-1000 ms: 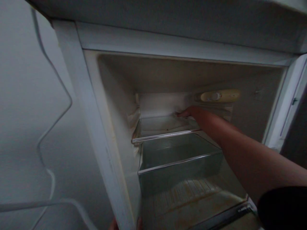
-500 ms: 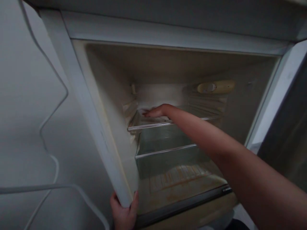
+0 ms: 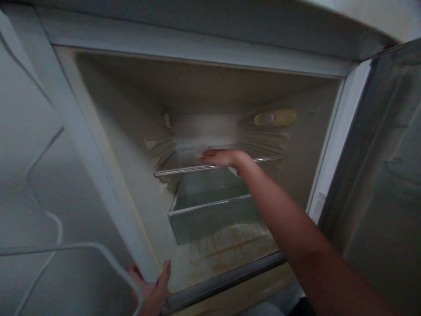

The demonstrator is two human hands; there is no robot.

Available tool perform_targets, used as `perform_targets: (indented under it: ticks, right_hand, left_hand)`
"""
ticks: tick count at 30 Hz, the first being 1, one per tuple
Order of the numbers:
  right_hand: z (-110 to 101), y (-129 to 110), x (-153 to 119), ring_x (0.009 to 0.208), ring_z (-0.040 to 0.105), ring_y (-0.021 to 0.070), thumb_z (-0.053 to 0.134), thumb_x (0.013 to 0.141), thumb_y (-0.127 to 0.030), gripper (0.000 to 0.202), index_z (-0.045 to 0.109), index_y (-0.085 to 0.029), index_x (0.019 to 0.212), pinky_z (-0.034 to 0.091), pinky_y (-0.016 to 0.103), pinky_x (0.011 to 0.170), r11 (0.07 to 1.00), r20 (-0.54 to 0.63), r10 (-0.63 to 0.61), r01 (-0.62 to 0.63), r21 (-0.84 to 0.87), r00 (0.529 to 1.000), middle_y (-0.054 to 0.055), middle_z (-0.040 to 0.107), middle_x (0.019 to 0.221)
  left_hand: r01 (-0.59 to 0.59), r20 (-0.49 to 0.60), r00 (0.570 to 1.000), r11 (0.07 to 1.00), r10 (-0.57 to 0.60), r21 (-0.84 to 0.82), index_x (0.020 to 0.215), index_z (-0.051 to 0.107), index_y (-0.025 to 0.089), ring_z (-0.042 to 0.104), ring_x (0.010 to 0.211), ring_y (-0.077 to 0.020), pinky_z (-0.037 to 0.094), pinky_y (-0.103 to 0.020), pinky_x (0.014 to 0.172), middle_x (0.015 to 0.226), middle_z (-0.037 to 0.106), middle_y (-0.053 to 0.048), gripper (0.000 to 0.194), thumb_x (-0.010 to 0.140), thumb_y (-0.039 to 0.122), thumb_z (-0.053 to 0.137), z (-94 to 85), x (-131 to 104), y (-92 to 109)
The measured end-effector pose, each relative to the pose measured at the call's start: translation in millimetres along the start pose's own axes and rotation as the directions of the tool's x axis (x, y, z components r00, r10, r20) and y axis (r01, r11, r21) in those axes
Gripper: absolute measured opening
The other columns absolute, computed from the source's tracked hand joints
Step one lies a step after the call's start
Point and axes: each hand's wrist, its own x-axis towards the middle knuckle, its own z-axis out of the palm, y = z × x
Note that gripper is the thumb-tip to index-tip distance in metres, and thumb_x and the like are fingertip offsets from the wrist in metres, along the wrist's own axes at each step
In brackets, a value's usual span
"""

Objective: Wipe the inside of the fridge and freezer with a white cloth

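Observation:
My right hand (image 3: 219, 157) is inside an open refrigerator, palm down on the upper glass shelf (image 3: 184, 170). Under it is a thin whitish cloth (image 3: 234, 170); one corner shows by the wrist at the shelf's front edge, and most of the rest is hidden by the hand. My left hand (image 3: 153, 292) clasps the lower left edge of the refrigerator frame (image 3: 112, 193), thumb on the inner side and fingers round the outside.
Below is a second glass shelf (image 3: 210, 205), above a ribbed, brown-stained floor (image 3: 226, 254). A yellowed lamp housing (image 3: 276, 117) is on the right inner wall. The open door (image 3: 388, 175) stands at right. A pale cable (image 3: 82, 245) crosses the left foreground.
My right hand has slid rightward along the upper shelf, and the cloth has shifted with it. My left hand keeps its hold on the frame. The view has turned, showing more of the door.

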Motion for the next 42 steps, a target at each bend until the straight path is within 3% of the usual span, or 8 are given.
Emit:
perform_targets:
  ticks: [5,9,12,16,21,27,31,42]
  right_hand:
    - [-20,59,-25,0.143,0.05,0.0274,0.041,0.106,-0.041,0.054,0.058,-0.009,0.147,0.038,0.033,0.119,0.941,-0.053,0.318,-0.321,-0.101,0.947,0.015,0.05,0.156]
    - [-29,96,-37,0.133,0.058,0.0342,0.045,0.101,-0.037,0.052,0.063,-0.007,0.14,0.047,0.042,0.108,0.793,-0.184,0.577,-0.6,-0.104,0.796,0.022,0.058,0.146]
    - [-30,101,-46,0.127,0.062,0.0374,0.047,0.098,-0.038,0.051,0.068,-0.009,0.134,0.051,0.046,0.101,0.669,-0.272,0.708,-0.742,-0.035,0.651,0.023,0.063,0.139]
    - [-17,82,-61,0.129,0.061,0.0368,0.04,0.101,-0.04,0.051,0.067,-0.014,0.136,0.05,0.049,0.101,0.653,-0.414,0.693,-0.757,0.013,0.591,0.022,0.062,0.141]
    - [12,43,-75,0.124,0.063,0.0377,0.031,0.104,-0.034,0.05,0.072,-0.015,0.126,0.047,0.051,0.104,0.762,-0.546,0.535,-0.647,-0.018,0.645,0.02,0.069,0.131]
    - [38,-29,-66,0.134,0.057,0.0243,0.031,0.103,-0.02,0.051,0.057,-0.018,0.146,0.043,0.034,0.112,0.995,-0.376,0.053,-0.079,-0.055,0.925,0.009,0.06,0.148]
    - [59,-73,-45,0.141,0.049,0.0221,0.039,0.099,-0.014,0.054,0.052,-0.02,0.151,0.038,0.037,0.117,0.957,-0.282,-0.263,0.213,-0.196,0.923,0.007,0.049,0.158]
    - [53,-48,-25,0.112,0.065,0.0306,0.053,0.099,-0.032,0.035,0.061,-0.022,0.132,0.05,0.041,0.092,0.899,-0.338,-0.105,-0.056,-0.435,0.935,0.015,0.07,0.124]
  left_hand:
    - [-0.041,0.029,0.999,0.999,0.041,0.015,0.098,0.046,0.025,0.059,0.08,-0.0253,0.055,-0.055,0.087,0.088,0.054,-0.002,0.06,0.055,0.049,0.08,-2.0,-5,22]
    - [-0.047,0.037,0.998,0.999,0.046,0.024,0.104,0.046,0.024,0.061,0.089,-0.03,0.052,-0.061,0.096,0.093,0.057,-0.005,0.066,0.055,0.053,0.079,-1.1,-7,27]
    - [-0.045,0.056,0.997,0.998,0.043,0.033,0.113,0.047,0.021,0.063,0.094,-0.0312,0.054,-0.057,0.095,0.101,0.06,-0.009,0.073,0.057,0.055,0.079,-1.7,-6,17]
    - [-0.055,0.086,0.995,0.998,0.052,0.028,0.118,0.046,0.017,0.063,0.093,-0.0304,0.055,-0.052,0.089,0.105,0.058,-0.012,0.077,0.06,0.058,0.077,-1.1,-1,4]
    - [-0.081,0.064,0.994,0.996,0.083,-0.026,0.115,0.047,0.018,0.063,0.091,-0.0274,0.056,-0.046,0.086,0.102,0.058,-0.008,0.075,0.058,0.056,0.078,2.3,-2,2]
    - [-0.107,0.073,0.991,0.993,0.11,-0.053,0.117,0.048,0.017,0.065,0.092,-0.0264,0.057,-0.043,0.085,0.103,0.061,-0.009,0.073,0.062,0.054,0.078,1.6,-6,7]
    - [-0.134,0.077,0.987,0.99,0.138,-0.051,0.119,0.047,0.018,0.065,0.098,-0.0279,0.056,-0.044,0.088,0.107,0.062,-0.01,0.075,0.062,0.054,0.079,0.8,-5,6]
    - [-0.136,0.096,0.985,0.988,0.142,-0.067,0.119,0.048,0.017,0.065,0.097,-0.0264,0.057,-0.042,0.088,0.105,0.062,-0.01,0.07,0.065,0.05,0.078,-1.5,-5,9]
